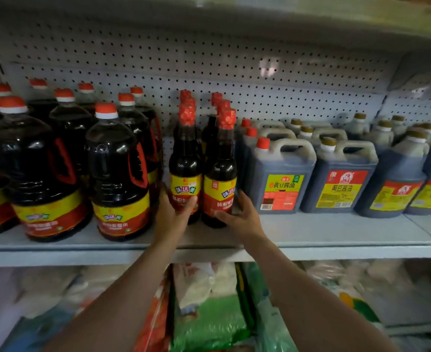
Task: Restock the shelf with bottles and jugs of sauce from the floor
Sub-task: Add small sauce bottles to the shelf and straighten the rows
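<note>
Left hand (173, 214) around front bottle (185, 171)

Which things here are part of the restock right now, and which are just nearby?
In the job:
left hand gripping left slim bottle
right hand gripping right slim bottle
shelf

Nearby:
round jugs
square jugs
bagged goods below

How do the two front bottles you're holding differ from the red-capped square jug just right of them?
The two front bottles are slim, dark and glossy, with long necks; the red-capped square jug is boxy, bluish and handled. The left hand and right hand grip the bottles; the jug stands untouched. All stand upright on the shelf.
</note>
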The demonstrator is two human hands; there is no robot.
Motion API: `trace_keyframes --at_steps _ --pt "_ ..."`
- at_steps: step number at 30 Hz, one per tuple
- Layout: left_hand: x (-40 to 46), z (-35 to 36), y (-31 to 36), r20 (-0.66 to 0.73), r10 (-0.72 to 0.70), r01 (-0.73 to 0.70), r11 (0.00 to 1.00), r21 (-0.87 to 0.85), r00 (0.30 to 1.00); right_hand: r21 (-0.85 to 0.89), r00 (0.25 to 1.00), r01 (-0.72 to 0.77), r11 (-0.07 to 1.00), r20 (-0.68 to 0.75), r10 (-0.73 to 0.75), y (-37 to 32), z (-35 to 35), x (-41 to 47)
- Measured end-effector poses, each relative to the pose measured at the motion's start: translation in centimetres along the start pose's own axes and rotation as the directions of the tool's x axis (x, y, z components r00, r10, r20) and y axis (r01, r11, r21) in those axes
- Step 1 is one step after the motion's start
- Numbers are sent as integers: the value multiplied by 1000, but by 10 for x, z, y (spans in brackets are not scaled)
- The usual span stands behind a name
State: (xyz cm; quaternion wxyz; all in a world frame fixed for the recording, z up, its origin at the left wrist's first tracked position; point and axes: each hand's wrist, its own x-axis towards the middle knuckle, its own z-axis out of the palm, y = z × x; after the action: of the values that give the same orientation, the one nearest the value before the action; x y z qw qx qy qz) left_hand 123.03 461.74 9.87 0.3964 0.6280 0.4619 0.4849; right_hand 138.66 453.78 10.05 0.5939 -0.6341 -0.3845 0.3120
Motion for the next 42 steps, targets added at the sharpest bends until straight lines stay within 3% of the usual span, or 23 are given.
trace_keyframes --at_steps 4,13,19,42 --pt "4 -4 -5 53 -42 49 988 -147 998 -243 997 77 967 -4 -80 10 8 4" --pt "6 -12 -15 98 -51 73 970 -232 994 -364 972 81 928 -176 -154 11 14 -2" --pt "2 -16 -15 210 -1 33 988 -149 978 -363 935 50 930 -309 -172 21 21 -1" --pt "7 -15 -17 273 -22 58 991 -122 962 -359 918 60 931 -347 -193 35 19 9"
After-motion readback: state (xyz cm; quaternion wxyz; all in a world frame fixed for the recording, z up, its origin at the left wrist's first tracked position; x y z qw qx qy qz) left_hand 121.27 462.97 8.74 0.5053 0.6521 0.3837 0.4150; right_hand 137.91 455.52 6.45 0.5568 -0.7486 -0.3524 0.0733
